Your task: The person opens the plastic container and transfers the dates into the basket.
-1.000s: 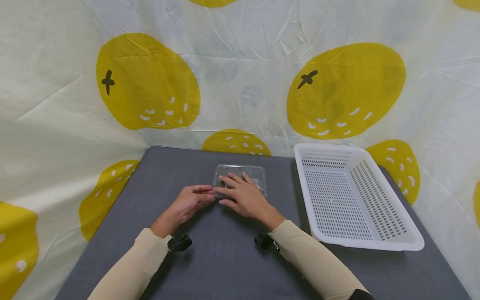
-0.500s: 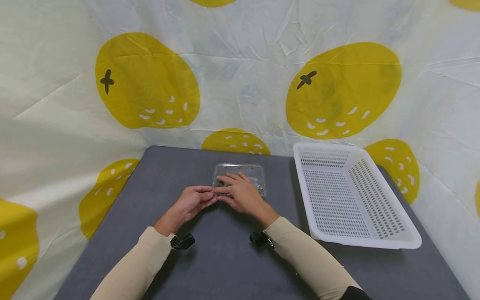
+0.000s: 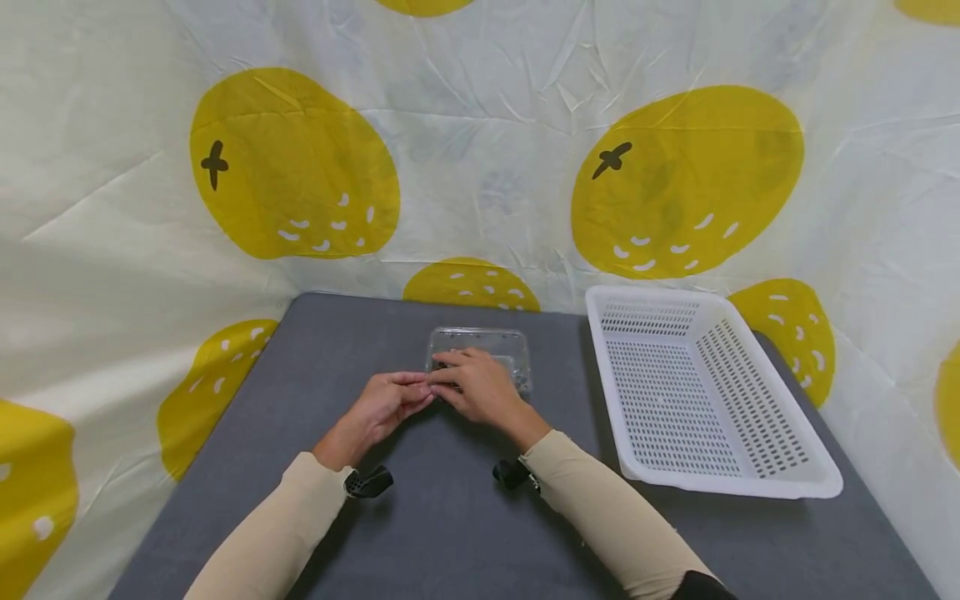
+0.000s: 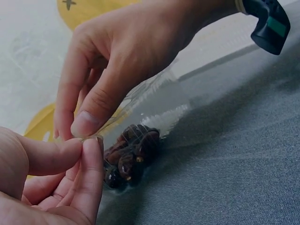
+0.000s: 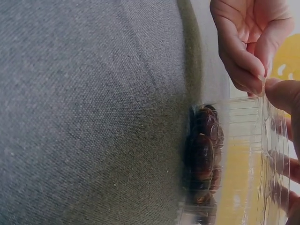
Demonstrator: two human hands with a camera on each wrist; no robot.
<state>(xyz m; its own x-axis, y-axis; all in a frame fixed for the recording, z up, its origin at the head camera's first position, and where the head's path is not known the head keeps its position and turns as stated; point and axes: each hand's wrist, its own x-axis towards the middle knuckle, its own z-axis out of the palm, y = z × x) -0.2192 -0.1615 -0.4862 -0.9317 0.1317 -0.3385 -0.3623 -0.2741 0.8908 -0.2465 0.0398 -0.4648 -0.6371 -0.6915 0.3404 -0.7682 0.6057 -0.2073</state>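
A clear plastic clamshell box point(image 3: 517, 344) sits on the grey table, with several dark brown, glossy dates point(image 5: 203, 157) in its bottom. At its near left corner, my left hand point(image 3: 386, 406) pinches the rim between thumb and forefinger. My right hand point(image 3: 483, 387) reaches over the lid from the right; its thumb and fingers grip the lid's edge right beside the left fingertips. In the left wrist view the right thumb point(image 4: 88, 123) bears on the rim. Seen from the right wrist, its other fingers lie behind the clear lid point(image 5: 269, 164). The right hand hides part of the box in the head view.
A white perforated plastic basket point(image 3: 626, 392) stands at the right of the table point(image 3: 450, 517). Behind the table hangs a white cloth point(image 3: 487, 167) printed with yellow fruit. Each wrist wears a black camera, such as the left one point(image 3: 369, 482).
The right hand's fingers, spread across the lid before, have drawn together toward the near left corner, and its wrist has shifted slightly left. The left hand stays pinching at the corner.
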